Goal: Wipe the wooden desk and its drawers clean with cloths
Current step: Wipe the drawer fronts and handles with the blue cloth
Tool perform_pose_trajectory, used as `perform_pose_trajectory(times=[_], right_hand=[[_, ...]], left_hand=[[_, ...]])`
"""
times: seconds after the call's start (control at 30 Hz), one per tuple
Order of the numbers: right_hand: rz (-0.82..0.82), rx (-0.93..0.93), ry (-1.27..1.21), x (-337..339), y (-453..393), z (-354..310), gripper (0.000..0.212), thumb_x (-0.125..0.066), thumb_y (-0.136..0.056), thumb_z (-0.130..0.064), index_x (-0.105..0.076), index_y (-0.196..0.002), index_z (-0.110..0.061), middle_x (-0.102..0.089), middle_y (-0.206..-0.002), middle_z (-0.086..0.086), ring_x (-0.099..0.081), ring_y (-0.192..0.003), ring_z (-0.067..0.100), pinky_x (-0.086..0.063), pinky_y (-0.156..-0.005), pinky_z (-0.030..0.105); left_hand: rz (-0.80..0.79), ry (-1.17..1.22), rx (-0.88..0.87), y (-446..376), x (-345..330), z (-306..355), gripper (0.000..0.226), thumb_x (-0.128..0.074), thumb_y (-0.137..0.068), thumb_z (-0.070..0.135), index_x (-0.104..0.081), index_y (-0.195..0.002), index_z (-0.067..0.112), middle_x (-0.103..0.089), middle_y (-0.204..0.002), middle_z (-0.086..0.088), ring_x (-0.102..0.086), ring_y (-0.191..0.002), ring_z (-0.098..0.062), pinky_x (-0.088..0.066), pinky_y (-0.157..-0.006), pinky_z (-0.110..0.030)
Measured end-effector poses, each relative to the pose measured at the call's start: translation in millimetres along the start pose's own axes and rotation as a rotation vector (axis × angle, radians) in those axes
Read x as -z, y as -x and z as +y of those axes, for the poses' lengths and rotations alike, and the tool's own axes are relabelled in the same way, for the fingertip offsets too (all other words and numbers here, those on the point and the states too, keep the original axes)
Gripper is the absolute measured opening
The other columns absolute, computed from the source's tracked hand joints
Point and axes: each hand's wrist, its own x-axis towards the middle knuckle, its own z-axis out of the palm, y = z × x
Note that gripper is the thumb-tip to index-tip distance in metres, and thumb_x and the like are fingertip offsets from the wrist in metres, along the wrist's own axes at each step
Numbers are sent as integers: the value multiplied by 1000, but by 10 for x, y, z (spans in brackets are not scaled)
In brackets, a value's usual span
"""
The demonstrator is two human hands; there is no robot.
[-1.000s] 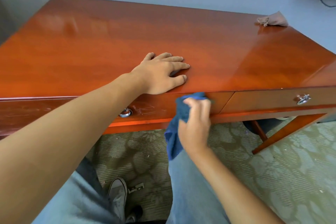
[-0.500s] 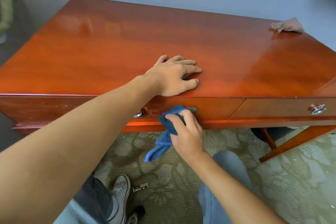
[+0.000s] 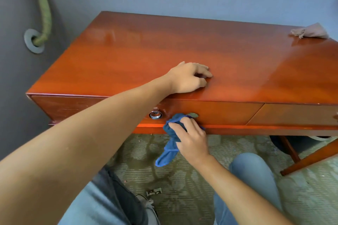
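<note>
Two hands are on the wooden desk (image 3: 146, 56). My left hand (image 3: 188, 77) rests on the top near the front edge, and its fingers, flat a second ago, are now loosely curled with the tips touching the wood, holding nothing. My right hand (image 3: 190, 137) grips the bunched blue cloth (image 3: 171, 139) against the left drawer front (image 3: 215, 113); it has slid left along it and now sits just right of the metal ring pull (image 3: 155, 114), a tail of cloth hanging down. At the far right corner lies a tan cloth (image 3: 309, 31), untouched. More of the desk's left end shows than before.
</note>
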Motion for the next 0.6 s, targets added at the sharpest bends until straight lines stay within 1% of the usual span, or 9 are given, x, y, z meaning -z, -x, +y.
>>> perform_pose_trajectory(times=[0.07, 0.1, 0.13, 0.23, 0.3, 0.37, 0.47, 0.53, 0.6], right_hand=[[-95, 23, -9, 21, 15, 59, 27, -71, -80, -2, -76, -104, -14, -63, -96, 6, -64, -78, 26, -55, -54, 39], [-84, 17, -9, 73, -34, 69, 24, -72, -82, -4, -76, -103, -14, -63, -95, 4, -64, -77, 24, -55, -52, 37], [-35, -11, -4, 141, -93, 63, 23, -74, -81, -4, -77, -102, -14, -64, -94, 4, -64, -76, 23, -54, -53, 36], [254, -130, 14, 295, -340, 57, 18, -78, -85, -1, -80, -99, -11, -64, -91, 8, -66, -78, 25, -55, -64, 34], [336, -88, 4, 257, -457, 23, 13, -77, -88, -2, -80, -99, -8, -66, -91, 12, -69, -81, 28, -57, -71, 35], [285, 46, 16, 103, -396, 0, 11, -76, -90, -3, -80, -98, -8, -67, -88, 13, -69, -78, 28, -59, -68, 36], [59, 181, 49, -59, -112, 49, 16, -74, -91, -4, -79, -103, -12, -65, -94, 8, -64, -75, 25, -57, -58, 37], [-21, 178, 34, -48, -52, 87, 16, -74, -90, -6, -79, -103, -14, -64, -94, 5, -63, -73, 24, -55, -53, 38], [17, 123, -4, 48, -150, 66, 11, -70, -93, -11, -79, -98, -14, -64, -88, 4, -64, -71, 22, -54, -53, 36]], left_hand=[[23, 9, -18, 117, 34, -47, 39, -60, -99, 22, -67, -137, 29, -45, -160, 7, -41, -147, -17, -25, -119, -26], [37, -46, -35, 190, 55, -89, 39, -58, -101, 24, -66, -139, 28, -46, -160, 5, -42, -147, -17, -28, -118, -26], [52, -116, -49, 276, 72, -155, 40, -56, -103, 27, -63, -142, 29, -46, -160, 5, -41, -147, -17, -30, -119, -27], [119, -293, -21, 595, 210, -418, 44, -48, -107, 37, -53, -150, 32, -43, -162, 8, -35, -151, -14, -27, -119, -29], [108, -381, 51, 807, 287, -598, 48, -40, -109, 48, -43, -156, 39, -34, -167, 12, -27, -155, -15, -21, -125, -37], [62, -427, 126, 923, 332, -723, 53, -28, -108, 59, -29, -160, 47, -20, -170, 19, -14, -159, -13, -11, -129, -45], [32, -422, 143, 925, 326, -782, 55, -21, -107, 63, -19, -161, 51, -11, -171, 22, -6, -160, -11, -3, -129, -47], [39, -423, 133, 910, 327, -791, 56, -22, -107, 63, -19, -161, 51, -11, -171, 22, -6, -160, -11, -2, -129, -47], [45, -414, 130, 908, 334, -801, 56, -22, -106, 64, -21, -161, 50, -12, -171, 22, -6, -160, -11, -3, -129, -47]])
